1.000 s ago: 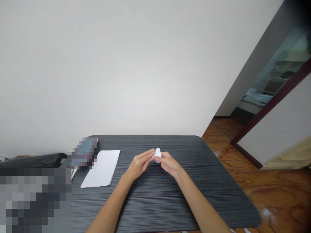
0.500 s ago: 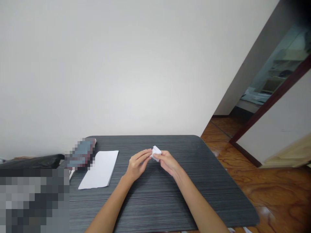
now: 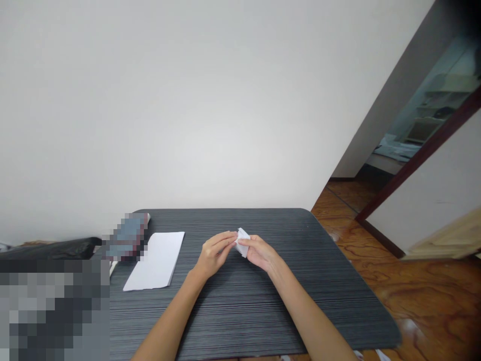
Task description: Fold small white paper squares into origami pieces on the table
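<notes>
My left hand [image 3: 215,253] and my right hand [image 3: 260,252] meet over the middle of the dark striped table [image 3: 240,311]. Both pinch a small folded piece of white paper [image 3: 242,241] between their fingertips, just above the tabletop. The paper shows only partly; the fingers cover most of it. A stack of white paper sheets [image 3: 156,260] lies flat on the table to the left of my left hand.
A blurred-out object [image 3: 126,235] sits at the table's back left corner, with a larger blurred area [image 3: 52,311] at the lower left. A white wall stands behind the table. To the right are wooden floor [image 3: 424,301] and an open doorway [image 3: 424,125].
The small paper has been turned slightly between the fingertips. Both hands stay in nearly the same place over the table.
</notes>
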Tool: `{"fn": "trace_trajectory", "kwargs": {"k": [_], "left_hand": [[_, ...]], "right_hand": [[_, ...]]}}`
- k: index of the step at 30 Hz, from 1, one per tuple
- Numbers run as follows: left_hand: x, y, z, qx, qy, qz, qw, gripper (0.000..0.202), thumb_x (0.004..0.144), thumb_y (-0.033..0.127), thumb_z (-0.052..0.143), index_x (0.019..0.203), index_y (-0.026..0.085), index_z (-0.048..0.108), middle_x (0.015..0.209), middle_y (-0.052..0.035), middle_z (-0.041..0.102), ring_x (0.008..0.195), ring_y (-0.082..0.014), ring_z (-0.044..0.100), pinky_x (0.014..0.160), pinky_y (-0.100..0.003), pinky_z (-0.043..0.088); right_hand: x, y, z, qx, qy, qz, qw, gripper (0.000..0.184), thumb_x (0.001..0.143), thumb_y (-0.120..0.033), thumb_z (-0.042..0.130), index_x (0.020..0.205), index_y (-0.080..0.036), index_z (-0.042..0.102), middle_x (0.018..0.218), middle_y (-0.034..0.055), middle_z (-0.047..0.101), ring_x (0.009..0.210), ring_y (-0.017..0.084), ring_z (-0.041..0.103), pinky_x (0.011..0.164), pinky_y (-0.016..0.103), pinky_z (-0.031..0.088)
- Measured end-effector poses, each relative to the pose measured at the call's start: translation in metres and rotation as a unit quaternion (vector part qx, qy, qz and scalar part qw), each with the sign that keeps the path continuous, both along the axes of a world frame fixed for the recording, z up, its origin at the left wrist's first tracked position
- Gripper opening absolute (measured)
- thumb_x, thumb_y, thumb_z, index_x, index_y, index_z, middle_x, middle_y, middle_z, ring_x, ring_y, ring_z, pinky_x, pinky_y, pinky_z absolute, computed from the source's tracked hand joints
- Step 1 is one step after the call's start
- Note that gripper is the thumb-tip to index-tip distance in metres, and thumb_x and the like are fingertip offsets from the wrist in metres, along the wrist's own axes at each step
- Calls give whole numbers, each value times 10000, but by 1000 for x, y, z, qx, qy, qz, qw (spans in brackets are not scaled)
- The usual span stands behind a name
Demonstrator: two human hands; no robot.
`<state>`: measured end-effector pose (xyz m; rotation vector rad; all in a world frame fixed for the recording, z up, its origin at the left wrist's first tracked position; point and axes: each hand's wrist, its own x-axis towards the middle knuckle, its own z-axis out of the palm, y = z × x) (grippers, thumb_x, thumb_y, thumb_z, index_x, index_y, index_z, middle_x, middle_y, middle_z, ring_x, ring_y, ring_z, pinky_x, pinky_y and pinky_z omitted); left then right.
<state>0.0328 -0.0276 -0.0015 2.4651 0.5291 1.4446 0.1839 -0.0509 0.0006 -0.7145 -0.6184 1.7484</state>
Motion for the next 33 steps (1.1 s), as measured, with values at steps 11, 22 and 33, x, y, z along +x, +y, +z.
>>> {"fn": "trace_trajectory", "kwargs": {"k": [11, 22, 33], "left_hand": [[-2, -1, 11, -100, -61, 68, 991, 129, 756, 114, 496, 785, 147, 617, 804, -56, 640, 756, -139, 586, 710, -271, 468], [5, -5, 9, -186, -58, 75, 978, 132, 760, 187, 502, 800, 147, 622, 791, -50, 644, 726, -135, 587, 677, -238, 462], [4, -2, 5, -219, -51, 101, 969, 160, 735, 269, 543, 780, 174, 664, 747, -39, 676, 635, -148, 609, 596, -245, 482]], "right_hand": [[18, -3, 16, 181, -296, -116, 931, 386, 605, -194, 655, 976, -211, 553, 770, 0, 623, 721, 129, 558, 695, 262, 405], [20, 0, 11, 266, -468, -170, 825, 93, 663, -231, 595, 711, -166, 641, 727, 21, 577, 703, 138, 506, 672, 262, 382], [14, -3, 15, 278, -477, -188, 812, 95, 678, -267, 589, 691, -202, 657, 716, 25, 579, 706, 153, 516, 617, 266, 366]]}}
